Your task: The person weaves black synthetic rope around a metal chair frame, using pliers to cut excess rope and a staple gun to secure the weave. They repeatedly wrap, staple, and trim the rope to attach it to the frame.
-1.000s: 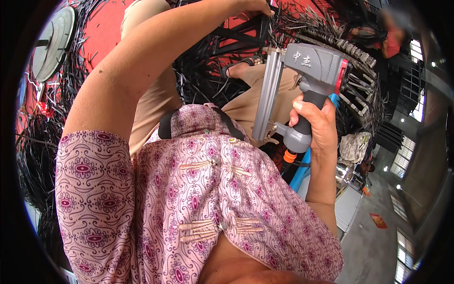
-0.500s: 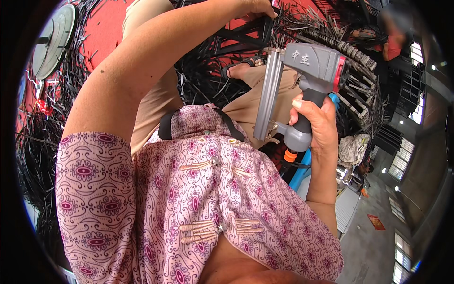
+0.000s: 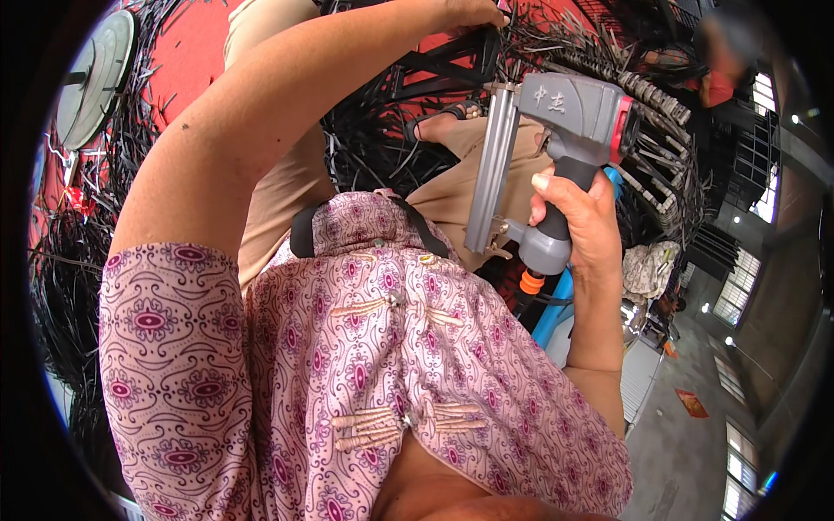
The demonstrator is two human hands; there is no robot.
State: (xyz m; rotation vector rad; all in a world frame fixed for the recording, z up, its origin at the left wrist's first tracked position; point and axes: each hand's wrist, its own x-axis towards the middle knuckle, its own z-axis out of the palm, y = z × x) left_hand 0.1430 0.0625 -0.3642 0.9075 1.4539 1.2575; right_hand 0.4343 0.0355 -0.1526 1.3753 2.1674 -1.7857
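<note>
My right hand (image 3: 584,213) is closed around the black grip of a grey pneumatic nail gun (image 3: 569,117), right of my lap. Its head is at the top and its long metal magazine (image 3: 493,169) slants down on the left. Below the grip, an orange-ringed air hose coupling (image 3: 531,282) hangs down. At the top edge, my left hand (image 3: 476,12) is bent over the upper corner of a black slatted frame (image 3: 447,69). The picture's edge cuts off part of that hand. Between the nail gun and the frame there is a gap.
Black flat strips (image 3: 382,165) lie loose around my feet on the red floor covering (image 3: 200,78). Bundled strips (image 3: 647,165) stand right of the nail gun. A round grey disc (image 3: 95,82) is at the far left. Another person (image 3: 725,65) is at the upper right.
The nail gun and my right hand have shifted very slightly upward. My left arm has edged a little up and left. Both hands keep their holds.
</note>
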